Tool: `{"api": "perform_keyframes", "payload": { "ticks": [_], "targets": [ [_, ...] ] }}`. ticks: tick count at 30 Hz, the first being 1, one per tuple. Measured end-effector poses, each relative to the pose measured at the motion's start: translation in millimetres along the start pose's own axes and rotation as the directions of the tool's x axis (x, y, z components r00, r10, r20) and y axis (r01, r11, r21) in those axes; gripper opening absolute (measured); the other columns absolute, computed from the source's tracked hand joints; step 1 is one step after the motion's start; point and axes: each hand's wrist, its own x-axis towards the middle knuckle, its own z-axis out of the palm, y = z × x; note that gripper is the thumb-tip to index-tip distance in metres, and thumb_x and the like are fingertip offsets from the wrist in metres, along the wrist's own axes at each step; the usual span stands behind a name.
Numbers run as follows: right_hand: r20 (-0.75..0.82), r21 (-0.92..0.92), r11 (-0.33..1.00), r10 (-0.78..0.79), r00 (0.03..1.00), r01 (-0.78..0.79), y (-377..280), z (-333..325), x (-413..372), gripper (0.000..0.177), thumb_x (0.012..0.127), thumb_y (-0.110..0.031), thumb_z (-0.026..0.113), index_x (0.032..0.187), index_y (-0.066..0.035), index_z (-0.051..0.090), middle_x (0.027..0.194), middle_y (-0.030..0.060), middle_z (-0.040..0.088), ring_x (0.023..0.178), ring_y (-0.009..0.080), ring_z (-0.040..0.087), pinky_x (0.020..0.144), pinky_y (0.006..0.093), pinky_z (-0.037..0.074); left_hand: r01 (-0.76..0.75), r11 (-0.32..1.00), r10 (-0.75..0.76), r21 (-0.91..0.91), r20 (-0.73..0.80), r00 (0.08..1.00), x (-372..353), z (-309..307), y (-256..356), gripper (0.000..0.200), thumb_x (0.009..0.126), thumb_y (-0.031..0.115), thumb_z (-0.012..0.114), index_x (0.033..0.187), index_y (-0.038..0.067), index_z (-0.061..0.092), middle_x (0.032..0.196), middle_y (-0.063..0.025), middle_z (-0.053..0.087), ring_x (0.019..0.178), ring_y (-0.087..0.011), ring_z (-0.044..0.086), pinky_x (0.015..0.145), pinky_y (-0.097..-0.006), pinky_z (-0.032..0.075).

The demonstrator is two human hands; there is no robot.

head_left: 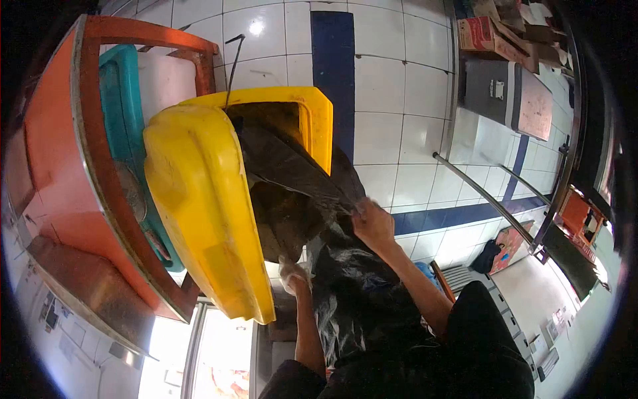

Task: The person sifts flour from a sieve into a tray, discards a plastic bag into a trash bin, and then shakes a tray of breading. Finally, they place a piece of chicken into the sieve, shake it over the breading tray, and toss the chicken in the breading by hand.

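A black plastic bag [349,282] hangs in front of me, its upper part stretched from the large yellow plastic bin [203,206] toward my hands. My right hand [373,226] is closed, pinching the gathered edge of the bag to the right of the bin. Lower and further left, my left hand [292,276] has its fingers closed at the bag's near edge, beside the bin's yellow side. That hand looks whitish, perhaps covered; its fingertips are partly hidden. The bin's opening shows a dark, stained inside, and its yellow rim [318,123] stands behind the bag.
An orange-framed table [86,146] stands close on the left, with a teal tray [119,80] within its frame. White floor tiles with a dark blue stripe [333,73] lie ahead. On the right are a metal rail [485,196], a grey box [488,93] and a cardboard box [488,40].
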Motion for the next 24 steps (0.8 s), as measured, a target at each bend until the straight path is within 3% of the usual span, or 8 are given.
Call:
{"api": "perform_keyframes", "payload": {
  "ticks": [5, 6, 7, 10, 13, 17, 19, 24],
  "targets": [
    [-0.034, -0.248, 0.910, -0.352, 0.935, 0.333, -114, 5, 48, 0.085, 0.076, -0.048, 0.074, 0.138, -0.002, 0.038, 0.131, 0.0167, 0.045, 0.124, 0.0324, 0.042, 0.102, 0.0516, 0.033, -0.208, 0.893, 0.231, -0.399, 0.011, 0.973, 35, 44, -40, 0.028, 0.096, 0.033, 0.048, 0.088, 0.007, 0.054, 0.069, -0.0069, 0.058, 0.044, -0.0182, 0.055, 0.042, -0.0277, 0.048],
    [-0.083, -0.266, 0.882, -0.422, 0.903, 0.388, -128, 22, 61, 0.084, 0.076, -0.049, 0.074, 0.137, -0.002, 0.039, 0.130, 0.0166, 0.046, 0.123, 0.0322, 0.043, 0.101, 0.0512, 0.034, -0.154, 0.865, 0.190, -0.478, 0.028, 0.981, 42, 57, -76, 0.031, 0.096, 0.022, 0.049, 0.113, -0.001, 0.060, 0.108, -0.0137, 0.061, 0.100, -0.0224, 0.060, 0.090, -0.0304, 0.048],
    [-0.132, -0.288, 0.851, -0.489, 0.862, 0.439, -140, 36, 73, 0.083, 0.076, -0.050, 0.073, 0.136, -0.002, 0.040, 0.129, 0.0165, 0.046, 0.122, 0.0320, 0.044, 0.100, 0.0507, 0.035, -0.158, 0.866, 0.192, -0.474, 0.026, 0.981, 37, 54, -67, 0.031, 0.096, 0.022, 0.049, 0.113, -0.001, 0.060, 0.108, -0.0137, 0.061, 0.100, -0.0224, 0.060, 0.090, -0.0304, 0.048],
    [0.012, -0.360, 0.831, -0.450, 0.893, 0.424, -166, 58, 101, 0.080, 0.076, -0.050, 0.072, 0.133, -0.002, 0.043, 0.129, 0.0157, 0.047, 0.121, 0.0311, 0.045, 0.100, 0.0504, 0.037, -0.191, 0.872, 0.150, 0.450, 0.126, 0.981, 5, 40, -4, 0.032, 0.091, 0.025, 0.055, 0.106, -0.002, 0.063, 0.105, -0.0141, 0.064, 0.094, -0.0241, 0.062, 0.083, -0.0348, 0.051],
    [0.152, -0.539, 0.741, -0.382, 0.912, 0.400, -157, 81, 120, 0.079, 0.076, -0.052, 0.072, 0.130, -0.001, 0.045, 0.127, 0.0148, 0.048, 0.120, 0.0306, 0.045, 0.098, 0.0496, 0.038, -0.313, 0.900, 0.258, -0.303, -0.208, 0.944, -10, 53, -38, 0.036, 0.091, 0.031, 0.055, 0.102, -0.002, 0.063, 0.095, -0.0134, 0.066, 0.084, -0.0260, 0.063, 0.072, -0.0363, 0.051],
    [0.304, -0.448, 0.743, -0.396, 0.866, 0.497, -158, 68, 103, 0.074, 0.078, -0.051, 0.071, 0.128, -0.001, 0.048, 0.125, 0.0144, 0.049, 0.120, 0.0308, 0.044, 0.097, 0.0507, 0.039, -0.649, 0.716, 0.698, 0.258, -0.254, 0.669, -17, 32, -17, 0.042, 0.092, 0.039, 0.053, 0.103, -0.001, 0.063, 0.089, -0.0109, 0.066, 0.077, -0.0241, 0.063, 0.068, -0.0350, 0.050],
    [0.256, -0.446, 0.543, -0.685, 0.683, 0.712, -144, 83, 87, 0.072, 0.077, -0.052, 0.071, 0.124, -0.002, 0.050, 0.122, 0.0129, 0.050, 0.115, 0.0294, 0.046, 0.094, 0.0511, 0.039, -0.089, 0.883, 0.144, -0.460, 0.086, 0.986, -15, 37, -43, 0.048, 0.092, 0.045, 0.053, 0.107, 0.000, 0.061, 0.094, -0.0095, 0.065, 0.080, -0.0219, 0.062, 0.069, -0.0336, 0.050],
    [0.321, -0.671, 0.435, -0.559, 0.765, 0.600, -101, 122, 124, 0.034, 0.080, -0.016, 0.065, 0.111, -0.005, 0.058, 0.111, 0.0096, 0.056, 0.112, 0.0276, 0.049, 0.094, 0.0519, 0.039, -0.133, 0.478, 0.185, -0.868, -0.049, 0.982, -21, 46, -52, 0.051, 0.092, 0.050, 0.052, 0.105, 0.001, 0.058, 0.089, -0.0061, 0.060, 0.075, -0.0179, 0.058, 0.065, -0.0316, 0.048]
  ]
}}
